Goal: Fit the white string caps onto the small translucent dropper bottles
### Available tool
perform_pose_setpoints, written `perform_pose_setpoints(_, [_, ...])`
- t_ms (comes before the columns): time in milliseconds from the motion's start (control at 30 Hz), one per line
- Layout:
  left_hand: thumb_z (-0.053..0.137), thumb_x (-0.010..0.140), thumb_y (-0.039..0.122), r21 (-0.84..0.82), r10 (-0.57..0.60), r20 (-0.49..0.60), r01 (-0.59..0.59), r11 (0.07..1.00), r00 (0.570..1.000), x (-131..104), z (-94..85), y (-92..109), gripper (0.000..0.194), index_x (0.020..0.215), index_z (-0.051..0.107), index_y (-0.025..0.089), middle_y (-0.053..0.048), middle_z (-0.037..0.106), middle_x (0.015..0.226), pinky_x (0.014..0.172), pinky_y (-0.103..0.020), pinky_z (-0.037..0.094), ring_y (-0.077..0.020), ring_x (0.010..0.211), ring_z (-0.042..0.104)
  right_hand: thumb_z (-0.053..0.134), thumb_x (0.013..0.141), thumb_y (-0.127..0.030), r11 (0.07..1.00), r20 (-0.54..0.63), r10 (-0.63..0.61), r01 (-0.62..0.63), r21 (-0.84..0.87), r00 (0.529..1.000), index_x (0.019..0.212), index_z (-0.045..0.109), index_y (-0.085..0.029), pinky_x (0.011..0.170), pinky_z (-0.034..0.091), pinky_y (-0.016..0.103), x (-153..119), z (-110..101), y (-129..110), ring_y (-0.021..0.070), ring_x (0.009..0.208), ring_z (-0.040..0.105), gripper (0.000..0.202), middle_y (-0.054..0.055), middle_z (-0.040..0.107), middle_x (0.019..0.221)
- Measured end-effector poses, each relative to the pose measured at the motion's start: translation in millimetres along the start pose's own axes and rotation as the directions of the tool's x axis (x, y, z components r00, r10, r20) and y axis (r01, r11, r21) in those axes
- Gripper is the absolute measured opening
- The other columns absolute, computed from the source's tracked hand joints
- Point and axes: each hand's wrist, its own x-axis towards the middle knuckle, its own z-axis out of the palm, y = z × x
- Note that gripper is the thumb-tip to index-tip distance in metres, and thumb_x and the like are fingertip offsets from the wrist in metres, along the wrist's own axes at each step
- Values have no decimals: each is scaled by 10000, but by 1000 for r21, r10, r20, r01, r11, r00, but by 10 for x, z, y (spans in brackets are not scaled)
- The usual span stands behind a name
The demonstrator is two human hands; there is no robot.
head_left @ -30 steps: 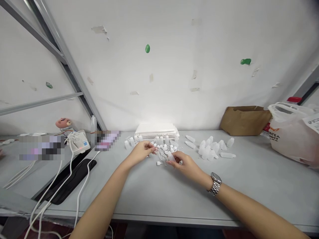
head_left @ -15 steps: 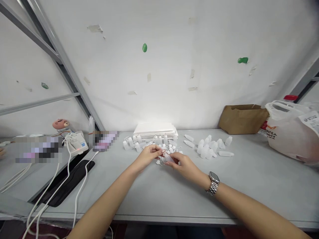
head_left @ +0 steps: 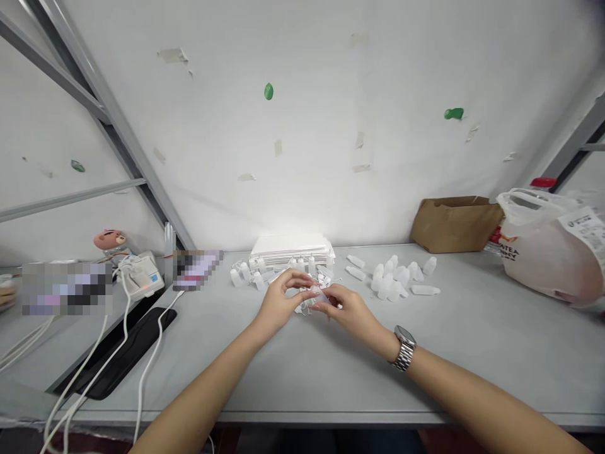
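Observation:
Between my two hands, over the middle of the grey table (head_left: 378, 366), is a small translucent bottle (head_left: 321, 297). My right hand (head_left: 347, 309) pinches its body from the right. My left hand (head_left: 288, 299) has its fingertips closed at the bottle's top end. Small white caps (head_left: 302, 307) lie behind and under the fingers, partly hidden. Beyond my left hand stand several capped bottles (head_left: 258, 280). Right of my right hand is a group of uncapped translucent bottles (head_left: 390, 285), some upright and some lying down.
A stack of white sheets (head_left: 293, 244) sits against the wall. At the right are a brown paper bag (head_left: 456, 224) and a white plastic bag (head_left: 543, 252). At the left lie white cables (head_left: 154, 362), a power strip (head_left: 140, 276) and a black case (head_left: 127, 353). Another person's hand (head_left: 6, 294) shows at the far left edge.
My left hand has turned slightly, its fingers now arched over the bottle's top. My right hand stays on the bottle. The whole view has shifted a little, and more of the person's hand shows at the left.

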Motion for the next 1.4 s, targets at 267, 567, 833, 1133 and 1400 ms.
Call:
perform_pose_setpoints(267, [662,680,309,-76,44,5,-43,996,999,-46,26,47,376,1021,543,206,-70,652,1029,887,-359,425,-214,1033,560,573,774,-418,997,-78,-38,43,67,996,885,615,-209,630,407,267,0,0,-4,144,683,485,240,15,531,733])
perform_pose_setpoints(567, [665,677,313,-34,49,-17,-50,998,999,-31,21,25,292,942,621,198,-42,692,888,903,-337,411,-195,931,602,587,766,-408,996,-72,-42,47,74,997,868,643,-215,636,400,264,-23,20,-2,141,667,488,225,2,532,681])
perform_pose_setpoints(833, [677,660,295,-63,42,-3,-42,997,999,-20,37,-2,283,918,629,192,-64,658,1008,837,-324,456,-201,940,583,586,756,-399,896,76,109,-131,425,991,855,641,-178,619,429,265,-12,-33,-111,125,580,517,248,-15,553,588])
perform_pose_setpoints(1133, [650,686,349,-111,19,15,-17,994,1000,-23,-16,48,303,941,635,186,-70,660,1049,883,-357,451,-233,1028,572,587,749,-416,836,135,50,-116,536,990,801,620,-175,655,445,274,4,-75,-117,123,609,540,249,-1,584,659])
perform_pose_setpoints(1400, [680,659,333,-86,-19,23,21,996,1000,-8,-32,54,263,873,657,181,-65,690,949,812,-327,479,-224,928,614,570,771,-415,885,133,39,-96,456,990,847,612,-174,640,433,263,-15,-30,-81,124,607,531,255,-1,577,631])
